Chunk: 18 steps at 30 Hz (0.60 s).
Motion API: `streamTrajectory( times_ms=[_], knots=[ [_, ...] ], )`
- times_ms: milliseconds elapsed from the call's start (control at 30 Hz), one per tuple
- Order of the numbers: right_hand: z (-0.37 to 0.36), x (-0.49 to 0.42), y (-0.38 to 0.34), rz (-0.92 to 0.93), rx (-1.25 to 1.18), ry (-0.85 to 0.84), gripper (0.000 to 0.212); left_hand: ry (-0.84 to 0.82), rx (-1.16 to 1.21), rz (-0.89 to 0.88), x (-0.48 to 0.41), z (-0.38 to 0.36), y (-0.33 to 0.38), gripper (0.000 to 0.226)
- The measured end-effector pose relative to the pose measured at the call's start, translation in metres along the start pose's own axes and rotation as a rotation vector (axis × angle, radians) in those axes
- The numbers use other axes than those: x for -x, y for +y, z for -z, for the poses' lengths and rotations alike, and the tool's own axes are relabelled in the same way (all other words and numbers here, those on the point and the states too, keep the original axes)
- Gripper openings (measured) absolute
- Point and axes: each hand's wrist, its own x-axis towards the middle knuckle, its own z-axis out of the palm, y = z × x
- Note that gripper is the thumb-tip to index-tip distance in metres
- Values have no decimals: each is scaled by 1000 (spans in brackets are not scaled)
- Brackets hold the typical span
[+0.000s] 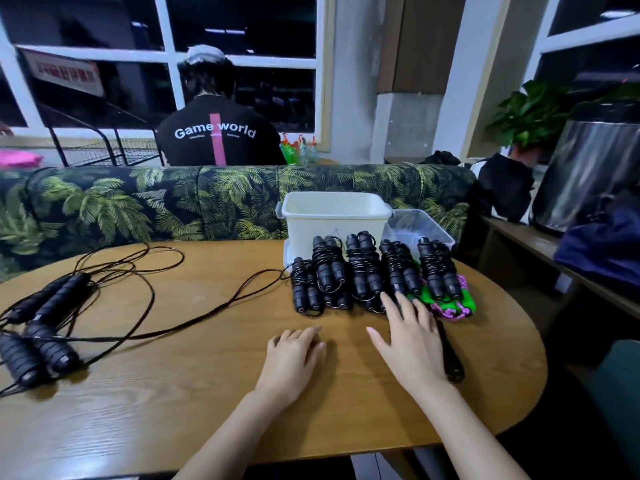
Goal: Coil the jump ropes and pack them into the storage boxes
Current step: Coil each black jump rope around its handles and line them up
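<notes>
Several coiled black jump ropes (363,268) stand in a row on the wooden table (194,393), in front of a white storage box (334,216) and a clear box (420,225). A green and pink rope bundle (453,304) lies under the rightmost coils. Uncoiled black ropes with thick handles (45,327) sprawl at the table's left, their cords running toward the coils. My right hand (410,336) lies flat with spread fingers, its fingertips at the coiled ropes, over a black handle (450,355). My left hand (294,355) rests on the table with loosely curled fingers, holding nothing.
A palm-print sofa back (173,199) runs behind the table, and a person in a black shirt (218,136) sits beyond it, facing away. At the right stand a side shelf (540,251) with dark bags, a metal bin (588,171) and a potted plant (533,112).
</notes>
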Motion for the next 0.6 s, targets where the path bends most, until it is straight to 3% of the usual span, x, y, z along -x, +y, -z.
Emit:
streamTrajectory(
  times_ms=[267,600],
  knots=[
    [-2,-1,-110,321,-201,-28,57,133,-79,115,36,63,-57,44],
    [-44,-16,-287,670,-325,-149,53,379,-201,281,94,139,-199,48]
  ],
)
